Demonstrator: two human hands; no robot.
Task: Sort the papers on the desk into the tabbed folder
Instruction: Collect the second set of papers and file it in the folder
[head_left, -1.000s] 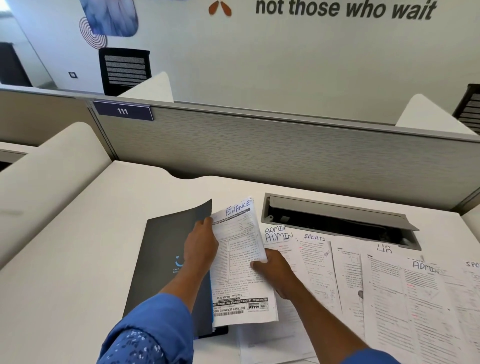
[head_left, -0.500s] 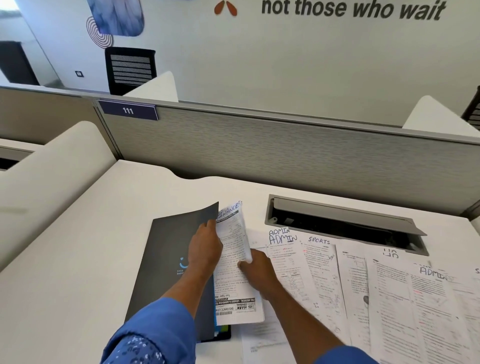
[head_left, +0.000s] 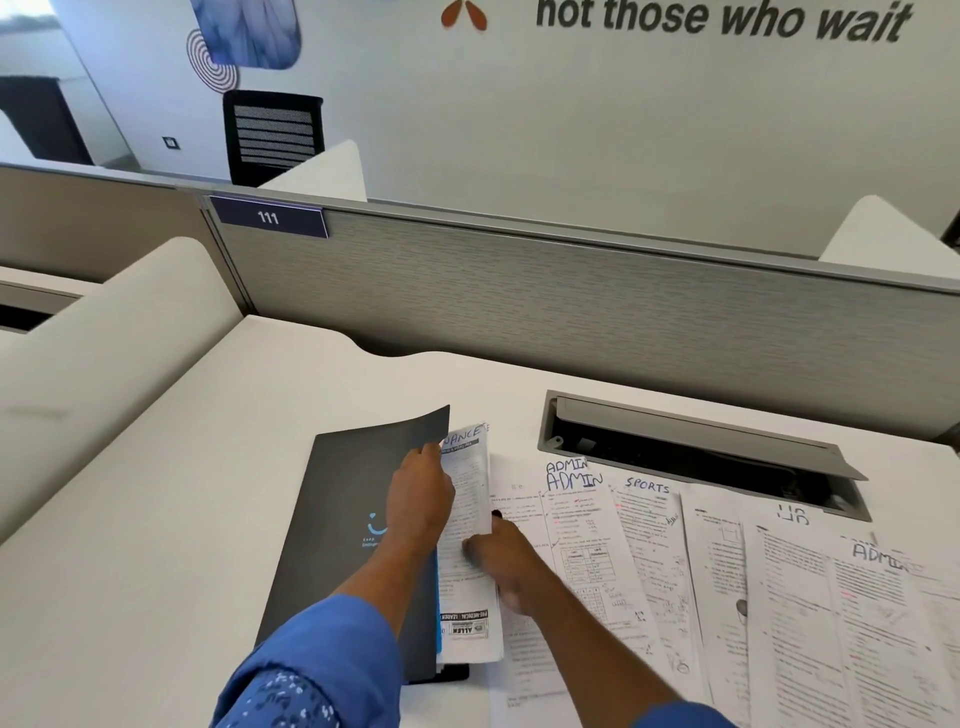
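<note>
A dark grey folder (head_left: 337, 519) lies on the desk, its cover lifted at the right edge. My left hand (head_left: 418, 501) grips that cover edge and holds it up. A printed sheet marked FINANCE (head_left: 467, 525) sits partly under the cover, and my right hand (head_left: 498, 556) presses on it with fingers closed against its edge. To the right lie overlapping sheets marked ADMIN (head_left: 576, 519), SPORTS (head_left: 649, 525), and another ADMIN (head_left: 878, 597).
An open cable tray (head_left: 696, 452) is sunk into the desk behind the papers. A grey partition (head_left: 571, 312) closes the back of the desk, and a padded divider (head_left: 104, 343) runs along the left. Bare desk (head_left: 182, 519) lies left of the folder.
The FINANCE sheet has slid left, further under the lifted folder cover, pushed by my right hand. My left hand keeps the cover raised.
</note>
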